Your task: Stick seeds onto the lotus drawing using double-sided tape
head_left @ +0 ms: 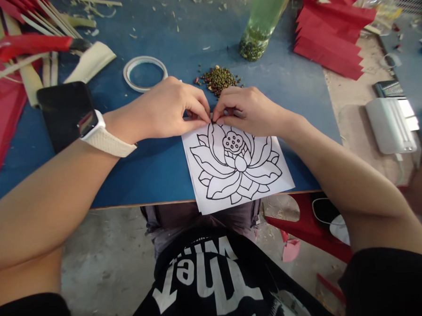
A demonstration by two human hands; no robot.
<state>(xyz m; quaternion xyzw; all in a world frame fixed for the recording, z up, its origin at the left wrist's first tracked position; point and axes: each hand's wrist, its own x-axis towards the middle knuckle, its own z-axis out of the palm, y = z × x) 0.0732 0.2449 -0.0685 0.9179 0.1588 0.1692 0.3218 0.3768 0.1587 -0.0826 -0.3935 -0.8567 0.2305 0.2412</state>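
A white sheet with a black outline drawing of a lotus (247, 175) lies at the table's front edge and juts slightly over it. Another sheet shows beneath its left side. At its top edge, my left hand (180, 105) pinches thumb and fingers together, fingertips on the paper. My right hand (249, 110) pinches the same edge just beside it, the fingertips of both hands nearly touching. Anything small between the fingers is hidden. Right behind my hands is a small heap of green beans (221, 78) with a few reddish bits. A roll of white tape (144, 73) lies behind my left wrist.
A black phone (65, 111) lies near my left forearm. Beyond it are a red-handled tool (33, 44) and wood strips. A green bottle (265, 20) with beans at its bottom stands at the back. Folded red paper (332, 38) and a white power bank (389, 125) are at right.
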